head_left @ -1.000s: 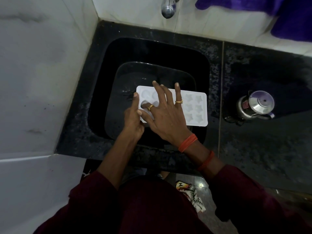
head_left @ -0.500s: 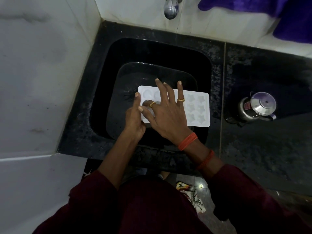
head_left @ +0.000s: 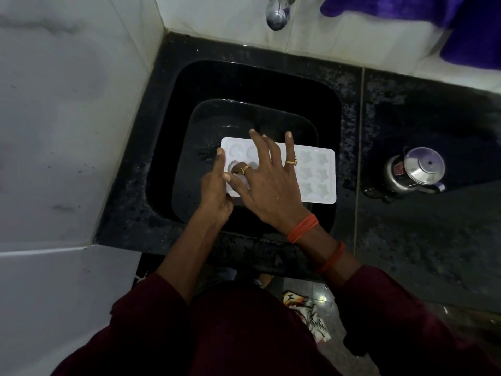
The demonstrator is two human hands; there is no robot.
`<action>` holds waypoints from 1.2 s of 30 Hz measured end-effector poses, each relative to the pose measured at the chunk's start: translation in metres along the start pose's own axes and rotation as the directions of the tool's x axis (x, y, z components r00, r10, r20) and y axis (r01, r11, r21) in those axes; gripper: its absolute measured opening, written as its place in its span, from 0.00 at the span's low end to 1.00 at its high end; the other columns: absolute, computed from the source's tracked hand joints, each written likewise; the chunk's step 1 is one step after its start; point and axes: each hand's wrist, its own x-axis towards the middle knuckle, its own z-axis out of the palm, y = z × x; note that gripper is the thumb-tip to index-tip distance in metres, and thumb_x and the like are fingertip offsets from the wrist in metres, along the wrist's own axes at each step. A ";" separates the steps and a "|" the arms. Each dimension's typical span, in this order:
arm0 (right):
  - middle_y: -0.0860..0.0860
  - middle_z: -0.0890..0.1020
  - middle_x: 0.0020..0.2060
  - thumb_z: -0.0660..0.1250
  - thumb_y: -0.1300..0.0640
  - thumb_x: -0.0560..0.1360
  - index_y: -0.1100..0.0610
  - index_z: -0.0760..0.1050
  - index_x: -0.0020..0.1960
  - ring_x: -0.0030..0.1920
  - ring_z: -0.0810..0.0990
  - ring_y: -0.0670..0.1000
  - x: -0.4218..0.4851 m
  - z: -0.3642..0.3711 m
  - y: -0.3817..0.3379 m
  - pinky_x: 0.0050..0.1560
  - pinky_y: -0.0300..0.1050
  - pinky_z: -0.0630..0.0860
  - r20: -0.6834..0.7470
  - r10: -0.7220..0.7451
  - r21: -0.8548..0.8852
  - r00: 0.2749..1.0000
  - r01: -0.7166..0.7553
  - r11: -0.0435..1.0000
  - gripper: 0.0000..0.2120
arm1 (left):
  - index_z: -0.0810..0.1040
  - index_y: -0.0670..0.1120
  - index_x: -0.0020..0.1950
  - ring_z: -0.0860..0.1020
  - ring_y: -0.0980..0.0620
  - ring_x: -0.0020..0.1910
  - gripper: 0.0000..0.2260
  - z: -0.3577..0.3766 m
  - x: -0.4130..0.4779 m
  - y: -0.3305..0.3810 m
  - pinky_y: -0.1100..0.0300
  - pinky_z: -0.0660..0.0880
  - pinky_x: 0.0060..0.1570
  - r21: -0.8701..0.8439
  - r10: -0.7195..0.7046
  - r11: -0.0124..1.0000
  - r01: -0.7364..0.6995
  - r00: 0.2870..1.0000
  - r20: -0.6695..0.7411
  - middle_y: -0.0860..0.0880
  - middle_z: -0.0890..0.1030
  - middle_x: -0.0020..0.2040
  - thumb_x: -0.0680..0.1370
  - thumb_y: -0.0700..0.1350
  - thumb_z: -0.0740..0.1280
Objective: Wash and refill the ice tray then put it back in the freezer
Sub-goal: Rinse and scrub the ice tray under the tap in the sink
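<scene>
Holding anything, the left grip [head_left: 215, 191]?
Yes, it holds the ice tray [head_left: 320, 172] at the left end. Its index finger lies straight along the edge, the other fingers curl at the near corner.
And the right grip [head_left: 268, 191]?
It lies on top of the tray, just right of the left grip, with fingers spread and mostly straight. It grasps nothing. Only the index finger is bent, its tip in a round cavity.
Where is the tray?
Under the right grip, level, over the black sink [head_left: 271, 85]. Star cavities show to the right of that grip.
Anything else?
Beyond the right grip is a tap [head_left: 276, 16]; well apart to its right a steel kettle [head_left: 414, 172] stands on the bench [head_left: 420, 240]
</scene>
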 end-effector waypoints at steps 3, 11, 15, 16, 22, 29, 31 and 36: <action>0.57 0.66 0.76 0.51 0.34 0.81 0.47 0.83 0.56 0.76 0.65 0.56 0.000 -0.002 0.000 0.78 0.64 0.41 -0.018 0.011 0.011 1.000 -0.010 1.000 0.26 | 0.83 0.46 0.56 0.86 0.45 0.54 0.21 0.000 -0.001 -0.002 0.43 0.79 0.63 0.012 0.003 1.000 -0.003 1.000 0.015 0.45 0.87 0.54 0.80 0.63 0.65; 0.57 0.67 0.75 0.51 0.34 0.81 0.48 0.81 0.59 0.75 0.66 0.56 0.009 0.001 0.006 0.78 0.62 0.38 -0.054 0.070 0.007 0.996 -0.069 0.998 0.26 | 0.82 0.45 0.60 0.86 0.44 0.53 0.22 0.000 -0.004 -0.003 0.41 0.79 0.62 0.023 0.022 0.999 -0.022 1.000 0.015 0.44 0.87 0.54 0.80 0.62 0.66; 0.57 0.67 0.75 0.50 0.33 0.81 0.47 0.81 0.59 0.75 0.66 0.56 0.010 0.006 0.008 0.78 0.62 0.39 -0.033 0.061 -0.012 0.998 -0.061 0.998 0.27 | 0.82 0.45 0.61 0.85 0.42 0.55 0.24 -0.001 -0.003 -0.004 0.39 0.78 0.63 0.017 0.013 1.000 -0.013 1.000 0.013 0.43 0.86 0.56 0.79 0.64 0.66; 0.57 0.67 0.75 0.50 0.33 0.81 0.47 0.82 0.59 0.75 0.66 0.56 0.010 0.007 0.008 0.78 0.63 0.39 -0.027 0.056 -0.016 0.998 -0.056 0.998 0.27 | 0.82 0.46 0.60 0.85 0.42 0.55 0.24 -0.001 -0.003 -0.004 0.39 0.78 0.62 0.015 0.012 1.000 -0.012 1.000 0.019 0.43 0.86 0.56 0.79 0.64 0.66; 0.58 0.68 0.74 0.51 0.33 0.81 0.48 0.82 0.59 0.74 0.67 0.57 0.010 0.013 0.009 0.78 0.64 0.42 -0.029 0.033 -0.026 0.999 -0.034 0.999 0.27 | 0.82 0.46 0.60 0.85 0.42 0.55 0.24 -0.004 -0.001 -0.005 0.38 0.78 0.62 0.018 0.010 1.000 -0.010 1.000 0.021 0.43 0.86 0.56 0.78 0.65 0.67; 0.60 0.69 0.74 0.51 0.33 0.81 0.49 0.84 0.56 0.74 0.67 0.59 0.017 0.012 0.010 0.78 0.64 0.43 -0.046 0.000 -0.069 0.999 -0.003 0.998 0.28 | 0.82 0.45 0.57 0.86 0.42 0.52 0.21 -0.002 -0.002 -0.004 0.40 0.80 0.60 0.000 -0.008 1.000 0.008 1.000 0.023 0.43 0.87 0.52 0.80 0.62 0.66; 0.60 0.69 0.74 0.51 0.33 0.81 0.48 0.84 0.55 0.74 0.67 0.58 0.017 0.013 0.011 0.78 0.64 0.43 -0.057 -0.008 -0.080 0.998 0.003 0.997 0.27 | 0.83 0.45 0.55 0.86 0.42 0.52 0.20 -0.001 -0.001 -0.004 0.40 0.80 0.59 0.007 -0.006 1.000 0.006 1.000 0.020 0.43 0.87 0.52 0.80 0.61 0.66; 0.59 0.69 0.74 0.52 0.33 0.81 0.48 0.83 0.56 0.74 0.67 0.58 0.020 0.013 0.011 0.78 0.64 0.45 -0.072 0.000 -0.072 0.997 -0.005 0.997 0.27 | 0.83 0.46 0.54 0.86 0.41 0.52 0.19 0.000 -0.001 -0.005 0.41 0.81 0.56 0.001 -0.004 1.000 0.004 1.000 0.003 0.43 0.87 0.51 0.80 0.62 0.67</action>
